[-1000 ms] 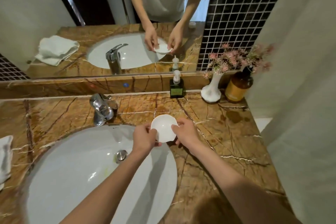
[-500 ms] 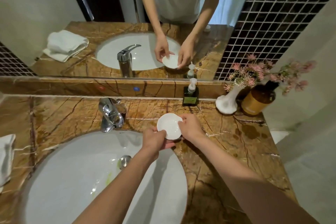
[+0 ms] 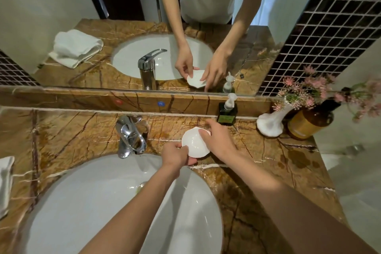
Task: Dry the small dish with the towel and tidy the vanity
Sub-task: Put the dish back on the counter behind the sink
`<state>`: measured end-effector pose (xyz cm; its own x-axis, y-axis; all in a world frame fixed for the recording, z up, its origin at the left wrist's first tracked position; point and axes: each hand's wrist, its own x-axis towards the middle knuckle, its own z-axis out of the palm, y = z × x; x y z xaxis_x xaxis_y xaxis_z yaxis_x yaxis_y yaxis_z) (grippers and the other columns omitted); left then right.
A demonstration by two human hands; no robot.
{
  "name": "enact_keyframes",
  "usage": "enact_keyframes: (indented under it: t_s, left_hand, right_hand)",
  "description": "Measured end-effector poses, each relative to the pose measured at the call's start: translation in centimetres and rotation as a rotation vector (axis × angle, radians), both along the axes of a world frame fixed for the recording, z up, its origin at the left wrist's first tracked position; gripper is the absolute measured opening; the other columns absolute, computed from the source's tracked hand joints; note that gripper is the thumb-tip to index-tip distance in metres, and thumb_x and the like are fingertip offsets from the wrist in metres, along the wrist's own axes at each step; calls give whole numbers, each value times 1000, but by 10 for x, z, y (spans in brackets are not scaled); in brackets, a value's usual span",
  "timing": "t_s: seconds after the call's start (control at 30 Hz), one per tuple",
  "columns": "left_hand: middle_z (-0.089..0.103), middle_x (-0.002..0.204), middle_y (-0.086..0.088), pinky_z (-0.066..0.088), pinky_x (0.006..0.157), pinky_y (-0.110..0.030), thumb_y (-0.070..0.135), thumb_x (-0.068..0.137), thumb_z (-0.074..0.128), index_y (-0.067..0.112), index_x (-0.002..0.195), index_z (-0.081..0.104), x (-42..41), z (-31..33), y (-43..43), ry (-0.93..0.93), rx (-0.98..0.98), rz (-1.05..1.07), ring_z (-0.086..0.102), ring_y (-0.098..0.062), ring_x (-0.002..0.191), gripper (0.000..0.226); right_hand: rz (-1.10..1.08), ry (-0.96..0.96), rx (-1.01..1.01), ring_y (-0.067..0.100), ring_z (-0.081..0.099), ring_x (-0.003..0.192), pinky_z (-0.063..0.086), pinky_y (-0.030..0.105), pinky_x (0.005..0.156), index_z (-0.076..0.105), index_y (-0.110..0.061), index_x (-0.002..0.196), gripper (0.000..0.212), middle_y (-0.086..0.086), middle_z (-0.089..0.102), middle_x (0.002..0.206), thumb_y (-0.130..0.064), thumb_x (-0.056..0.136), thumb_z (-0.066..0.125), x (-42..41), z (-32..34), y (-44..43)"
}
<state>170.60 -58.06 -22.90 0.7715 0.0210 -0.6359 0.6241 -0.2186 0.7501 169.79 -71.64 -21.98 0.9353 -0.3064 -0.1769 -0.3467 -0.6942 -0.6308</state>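
A small white dish [image 3: 193, 144] is held just above the brown marble vanity top [image 3: 78, 136], behind the sink's right rim. My left hand [image 3: 175, 154] grips its near left edge. My right hand [image 3: 220, 142] holds its far right edge, with fingers curled over the rim. A folded white towel [image 3: 5, 183] lies at the far left edge of the counter, partly cut off by the frame; neither hand is near it.
The white sink basin [image 3: 103, 202] fills the lower left, with a chrome faucet [image 3: 131, 136] behind it. A dark green soap pump bottle [image 3: 226, 112], a white vase of pink flowers [image 3: 272, 121] and an amber bottle [image 3: 309, 122] stand along the back right. A mirror [image 3: 123, 27] covers the wall.
Both hands have carried the dish a little away from me and to the right, from over the sink's rim to over the counter. The camera view has shifted too.
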Motion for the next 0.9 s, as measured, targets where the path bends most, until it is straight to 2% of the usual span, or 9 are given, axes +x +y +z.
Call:
enact_keyframes:
  t_s: [0.1, 0.17, 0.27, 0.33, 0.4, 0.53, 0.6, 0.73, 0.9]
  left_hand:
    - [65, 76, -14, 56, 41, -28, -7, 86, 47, -6, 100, 57, -1, 2, -10, -7, 5, 79, 67, -25, 43, 17]
    - [65, 74, -17, 53, 37, -27, -7, 85, 45, -3, 87, 58, -4, 5, -18, -17, 1, 112, 65, -23, 39, 13]
    - [67, 70, -18, 53, 38, -28, -7, 84, 45, 1, 71, 59, -8, 5, -27, -43, 28, 140, 66, -24, 41, 20]
    - [67, 66, -19, 54, 40, -28, -7, 83, 46, -1, 73, 61, -9, 4, -31, -47, 41, 146, 66, -24, 41, 19]
    - [65, 61, -16, 54, 39, -29, -9, 84, 46, -4, 79, 60, -9, 2, -33, -38, 53, 143, 65, -24, 40, 15]
    - [63, 58, -19, 55, 40, -32, -10, 85, 43, 4, 69, 47, -8, -3, -32, -36, 80, 109, 66, -26, 42, 21]
    - [63, 55, -19, 56, 42, -35, -9, 85, 42, 7, 66, 43, -8, -5, -31, -38, 89, 95, 68, -29, 45, 25]
    - [56, 34, -6, 56, 41, -36, -11, 83, 44, 6, 64, 43, -8, -9, -29, -30, 96, 84, 67, -31, 44, 26]
    - [58, 42, -12, 55, 42, -36, -9, 84, 47, 7, 62, 43, -11, -3, -27, -49, 95, 65, 66, -31, 43, 28]
  right_hand:
    - [-135, 80, 22, 31, 57, 109, 48, 40, 88, 49, -14, 133, 42, 13, 63, 121, -21, 92, 55, -4, -4, 2]
    - [-205, 107, 52, 32, 56, 111, 45, 37, 86, 53, -13, 132, 42, 13, 61, 125, -11, 90, 53, -7, -7, 3]
    - [-260, 99, 66, 32, 54, 116, 45, 39, 91, 53, -16, 134, 44, 13, 57, 130, -4, 92, 49, -8, -12, 1]
    - [-249, 85, 60, 31, 53, 116, 46, 40, 93, 54, -18, 133, 42, 13, 57, 129, -5, 93, 49, -6, -14, -1]
    - [-221, 78, 39, 30, 53, 114, 46, 36, 87, 56, -18, 131, 40, 13, 58, 127, -5, 94, 49, -6, -15, -2]
    - [-149, 45, -43, 28, 60, 100, 47, 32, 74, 63, -14, 122, 36, 12, 66, 114, 0, 91, 50, -7, -16, -2]
    - [-127, 33, -98, 26, 59, 102, 46, 30, 76, 64, -12, 121, 37, 12, 65, 115, 3, 90, 51, -8, -17, -1]
    - [-97, 27, -137, 27, 55, 108, 42, 30, 84, 59, -12, 129, 42, 12, 53, 126, 4, 91, 50, -11, -19, -1]
    - [-72, 20, -143, 27, 56, 102, 44, 33, 81, 58, -13, 128, 40, 12, 52, 123, 2, 92, 49, -14, -19, 0]
